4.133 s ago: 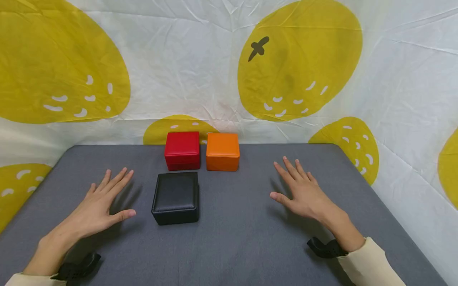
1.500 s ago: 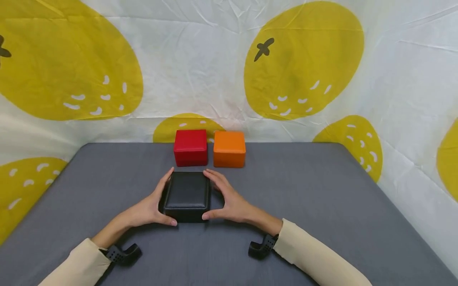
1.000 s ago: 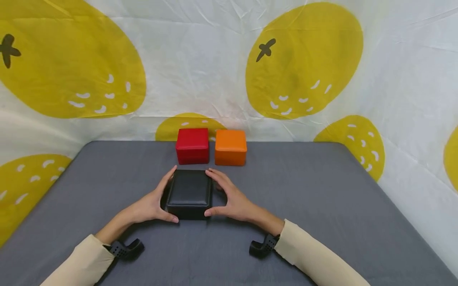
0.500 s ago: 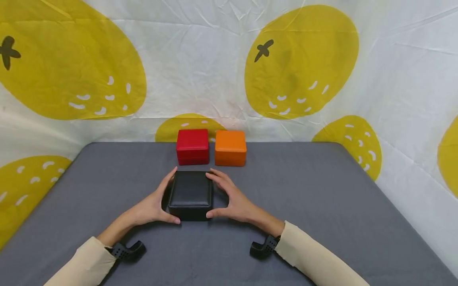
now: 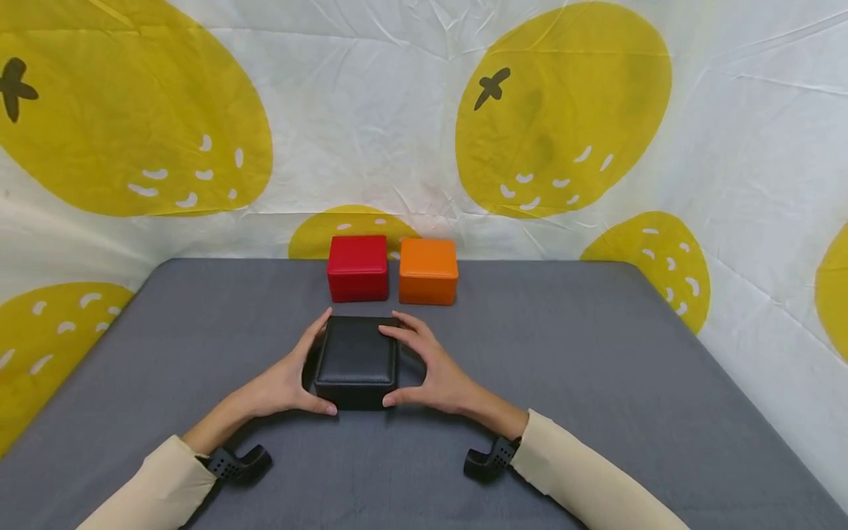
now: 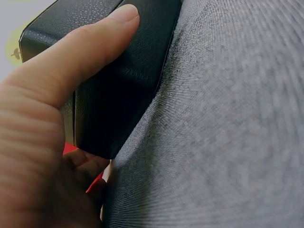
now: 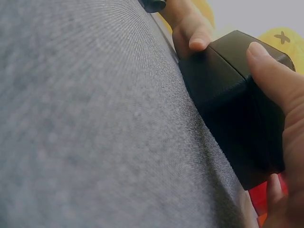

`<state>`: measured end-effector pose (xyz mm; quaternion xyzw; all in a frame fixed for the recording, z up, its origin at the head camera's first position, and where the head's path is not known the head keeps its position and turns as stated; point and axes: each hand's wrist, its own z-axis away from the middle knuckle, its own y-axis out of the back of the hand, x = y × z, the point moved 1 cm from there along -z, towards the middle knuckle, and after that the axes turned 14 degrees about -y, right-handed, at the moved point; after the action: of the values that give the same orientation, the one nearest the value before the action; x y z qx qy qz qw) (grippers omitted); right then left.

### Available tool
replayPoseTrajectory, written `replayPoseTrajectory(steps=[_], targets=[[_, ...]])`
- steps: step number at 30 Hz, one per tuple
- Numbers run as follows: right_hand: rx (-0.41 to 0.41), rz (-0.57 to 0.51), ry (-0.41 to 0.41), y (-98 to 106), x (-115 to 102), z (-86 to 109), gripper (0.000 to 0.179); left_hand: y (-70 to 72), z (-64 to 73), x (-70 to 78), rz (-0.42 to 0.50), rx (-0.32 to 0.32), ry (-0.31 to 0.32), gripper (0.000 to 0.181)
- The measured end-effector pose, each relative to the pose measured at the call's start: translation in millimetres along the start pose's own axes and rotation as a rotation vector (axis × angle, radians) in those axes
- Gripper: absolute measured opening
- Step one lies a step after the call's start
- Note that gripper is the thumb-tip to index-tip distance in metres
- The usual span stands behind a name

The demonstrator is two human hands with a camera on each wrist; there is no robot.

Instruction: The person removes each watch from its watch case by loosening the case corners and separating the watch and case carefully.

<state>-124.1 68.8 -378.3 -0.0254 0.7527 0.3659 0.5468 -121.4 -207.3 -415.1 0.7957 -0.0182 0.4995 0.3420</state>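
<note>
A person's left hand (image 5: 283, 383) and right hand (image 5: 442, 377) grip, from opposite sides, a square black leather-textured box (image 5: 359, 350) resting on a grey fabric-covered worktop (image 5: 563, 353), thumbs against the box's near face. Just beyond the black box, a shiny red box (image 5: 358, 269) and a shiny orange box (image 5: 428, 271) stand slightly apart.

Fingers (image 5: 405, 336) round black box (image 5: 358, 353), red box (image 5: 358, 269) behind

No readable text or labels.
</note>
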Motion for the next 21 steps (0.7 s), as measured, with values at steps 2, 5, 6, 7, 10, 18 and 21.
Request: replayPoseTrajectory(steps=[2, 5, 6, 7, 10, 18, 21], targets=[[0.004, -0.001, 0.006, 0, 0, 0.0, 0.085, 0.2, -0.2, 0.3, 0.003, 0.0, -0.002, 0.132], [0.0, -0.025, 0.022, 0, 1, -0.6, 0.085, 0.4, -0.2, 0.8, 0.002, -0.002, 0.001, 0.131], [-0.003, -0.033, 0.026, -1, 2, -0.9, 0.084, 0.5, -0.1, 0.9, 0.003, -0.002, 0.0, 0.131], [-0.006, -0.041, 0.029, -1, 2, -1.4, 0.084, 0.6, 0.1, 1.0, 0.004, -0.001, 0.0, 0.131], [-0.009, -0.051, 0.03, -1, 1, -2.3, 0.083, 1.4, 0.4, 1.3, 0.003, 0.0, 0.0, 0.131], [0.054, 0.019, 0.037, -7, 20, -7.9, 0.084, 3.4, 1.2, 1.5, -0.016, 0.003, -0.026, 0.132], [0.064, 0.031, 0.036, -9, 31, -10.1, 0.084, 3.3, 0.5, 0.7, -0.015, -0.003, -0.036, 0.134]])
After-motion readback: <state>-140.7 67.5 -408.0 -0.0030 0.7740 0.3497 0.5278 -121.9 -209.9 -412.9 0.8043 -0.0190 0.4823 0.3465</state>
